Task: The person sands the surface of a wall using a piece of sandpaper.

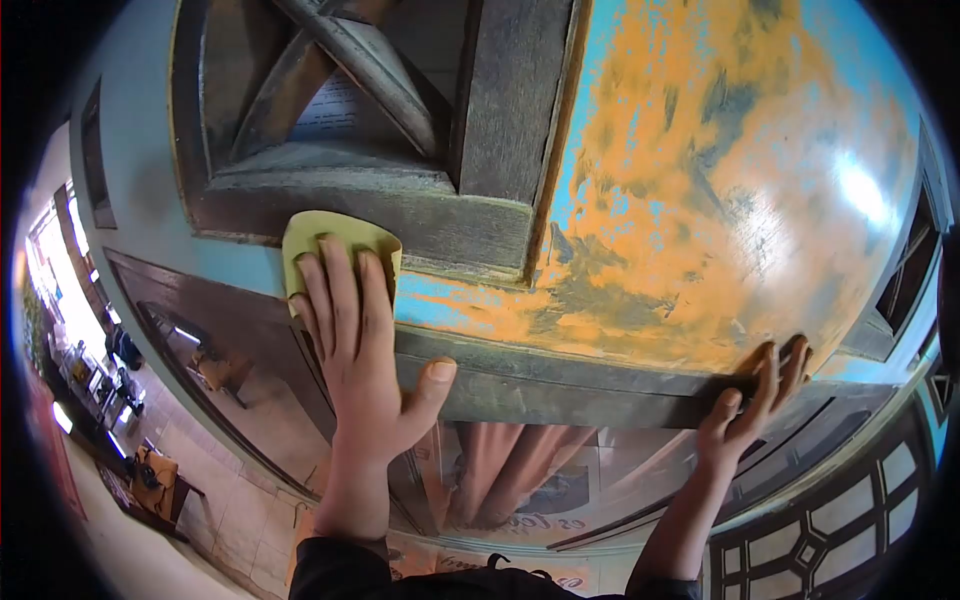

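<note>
Under the spread fingers of my left hand [362, 330] lies a yellow-green sheet [305, 240], pressed flat on the wall below the dark wooden frame [400, 220]; it looks like sandpaper. My left thumb sticks out to the right, away from the sheet. My right hand [755, 400] rests with fingers apart at the lower right edge of the patchy orange and blue wall [700, 230], near the dark wooden rail [560, 385]. It holds nothing that shows.
Crossed wooden bars [370, 75] fill the frame at the top. Below the rail hang pink curtains [500, 470] behind glass. A brown bag [155, 480] stands far down at the left, near the tiled floor [230, 500]. Dark lattice panels [830, 520] are at the lower right.
</note>
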The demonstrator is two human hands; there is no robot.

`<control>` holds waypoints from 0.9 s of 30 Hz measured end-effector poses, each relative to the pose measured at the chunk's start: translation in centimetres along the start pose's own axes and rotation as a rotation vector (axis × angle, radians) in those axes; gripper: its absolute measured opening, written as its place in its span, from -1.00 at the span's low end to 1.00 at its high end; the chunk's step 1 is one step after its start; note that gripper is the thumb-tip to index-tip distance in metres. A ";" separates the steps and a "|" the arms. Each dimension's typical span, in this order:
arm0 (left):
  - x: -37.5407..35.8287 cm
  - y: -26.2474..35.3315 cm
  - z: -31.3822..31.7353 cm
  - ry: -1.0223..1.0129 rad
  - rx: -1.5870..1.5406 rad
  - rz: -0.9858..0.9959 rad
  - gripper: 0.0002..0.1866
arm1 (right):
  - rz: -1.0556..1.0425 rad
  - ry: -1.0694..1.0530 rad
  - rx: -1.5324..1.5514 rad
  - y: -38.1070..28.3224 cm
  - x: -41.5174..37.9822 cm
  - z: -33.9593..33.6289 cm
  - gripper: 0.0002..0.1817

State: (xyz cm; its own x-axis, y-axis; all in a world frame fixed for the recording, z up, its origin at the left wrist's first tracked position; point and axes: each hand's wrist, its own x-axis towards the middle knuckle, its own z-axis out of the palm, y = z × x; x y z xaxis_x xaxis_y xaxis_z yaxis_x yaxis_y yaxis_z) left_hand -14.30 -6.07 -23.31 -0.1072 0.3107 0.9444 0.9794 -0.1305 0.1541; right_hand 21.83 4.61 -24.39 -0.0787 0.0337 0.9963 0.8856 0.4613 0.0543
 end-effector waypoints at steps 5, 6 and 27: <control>-2.6 2.4 1.2 -0.101 0.055 0.030 -0.04 | 0.002 0.084 0.059 2.1 2.6 -0.2 -0.31; -2.4 2.2 1.4 -0.089 0.074 0.028 -0.04 | -0.010 0.094 0.040 2.0 2.6 0.0 -0.32; -2.2 5.6 3.4 0.023 0.102 0.037 -0.16 | -0.046 0.100 0.063 3.0 1.3 0.1 -0.42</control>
State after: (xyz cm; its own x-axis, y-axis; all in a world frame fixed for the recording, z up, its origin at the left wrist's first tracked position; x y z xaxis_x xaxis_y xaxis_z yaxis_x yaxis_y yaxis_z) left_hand -7.96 -4.29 -25.52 -0.0735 0.2860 0.9554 0.9950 -0.0441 0.0898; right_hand 24.36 6.18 -22.96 -0.0696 -0.0753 0.9947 0.8512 0.5156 0.0985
